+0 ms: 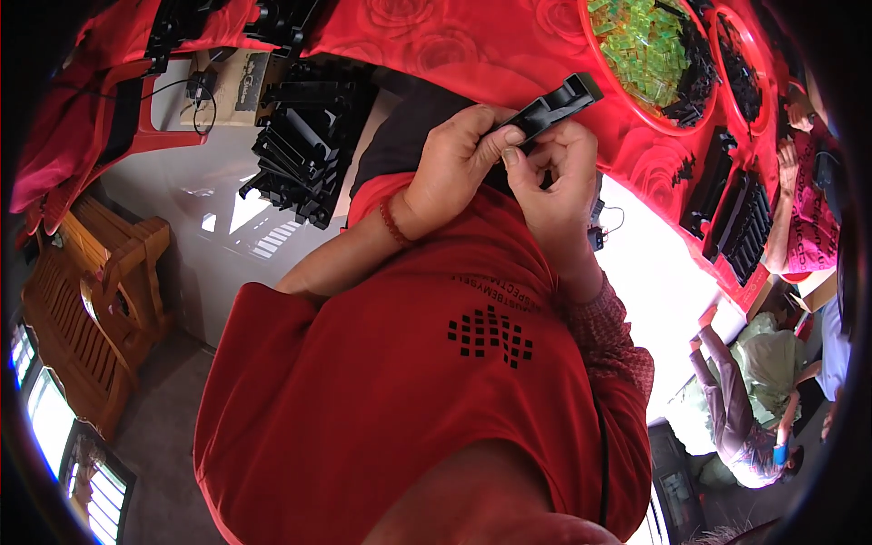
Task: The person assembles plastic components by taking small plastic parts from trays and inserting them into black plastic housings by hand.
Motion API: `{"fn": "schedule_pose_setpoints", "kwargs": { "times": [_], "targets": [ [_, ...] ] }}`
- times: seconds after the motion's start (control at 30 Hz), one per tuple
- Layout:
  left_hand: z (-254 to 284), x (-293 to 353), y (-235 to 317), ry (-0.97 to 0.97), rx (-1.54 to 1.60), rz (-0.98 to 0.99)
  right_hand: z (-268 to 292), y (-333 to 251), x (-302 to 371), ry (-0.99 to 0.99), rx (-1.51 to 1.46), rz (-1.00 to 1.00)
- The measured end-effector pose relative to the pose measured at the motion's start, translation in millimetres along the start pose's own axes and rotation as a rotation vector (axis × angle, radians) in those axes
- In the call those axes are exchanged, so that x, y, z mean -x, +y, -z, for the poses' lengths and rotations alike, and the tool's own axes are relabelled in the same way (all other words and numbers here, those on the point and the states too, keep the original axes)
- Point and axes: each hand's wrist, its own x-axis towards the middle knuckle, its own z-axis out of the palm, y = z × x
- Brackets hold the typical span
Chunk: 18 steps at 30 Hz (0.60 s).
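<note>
A long black plastic part [556, 104] with a raised, notched end is held up before my chest, slanting toward the far right. My left hand [459, 154] pinches its near end between thumb and bent fingers; a red bead bracelet circles that wrist. Close beside it, my right hand [561, 173] has its fingers curled against the underside of the part, its thumb tip just below my left thumb. Whether a small piece sits between the right fingertips is hidden. To the left lies a heap of similar black plastic parts [304, 136].
A red rose-patterned tablecloth [445, 45] covers the table ahead. On it stand a red basin [595, 56] of yellow-green and black pieces and a second basin [766, 82] with black pieces. Black parts [745, 222] lie at right, near a co-worker's arm [783, 209]. A wooden chair [100, 291] stands left.
</note>
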Motion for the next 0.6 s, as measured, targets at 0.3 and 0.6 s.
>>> {"fn": "schedule_pose_setpoints", "kwargs": {
  "times": [0.3,0.6],
  "targets": [
    [-0.3,-5.5,6.5,0.014,-0.220,0.062,-11.8,10.3,3.1,0.074,0.024,-0.001],
    [-1.1,-17.6,5.1,-0.175,-0.051,0.260,0.5,21.6,-7.3,0.043,-0.113,-0.154]
  ]
}}
